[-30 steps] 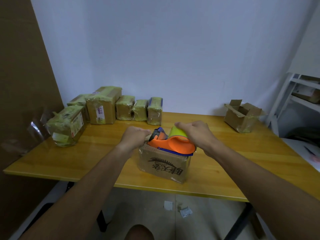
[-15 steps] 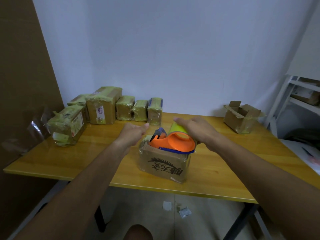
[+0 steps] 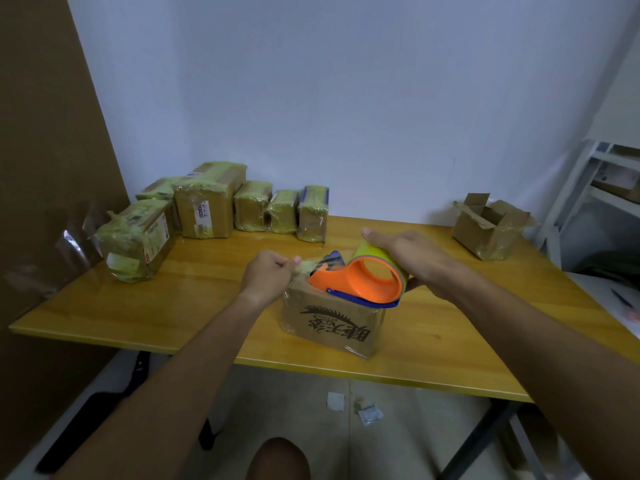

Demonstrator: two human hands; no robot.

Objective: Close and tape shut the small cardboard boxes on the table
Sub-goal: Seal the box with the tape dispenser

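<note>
Left hand (image 3: 268, 274) pinching tape end (image 3: 304, 265), right hand (image 3: 405, 254) gripping dispenser (image 3: 363, 282)

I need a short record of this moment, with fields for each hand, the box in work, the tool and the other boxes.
left hand: pinches the tape end
right hand: holds the tape dispenser
box in work: closed, under the dispenser
taped boxes: far left of the table
open box: far right, flaps up

Packing room: taped parcels (image 3: 207, 202), shelving (image 3: 609, 188)
</note>
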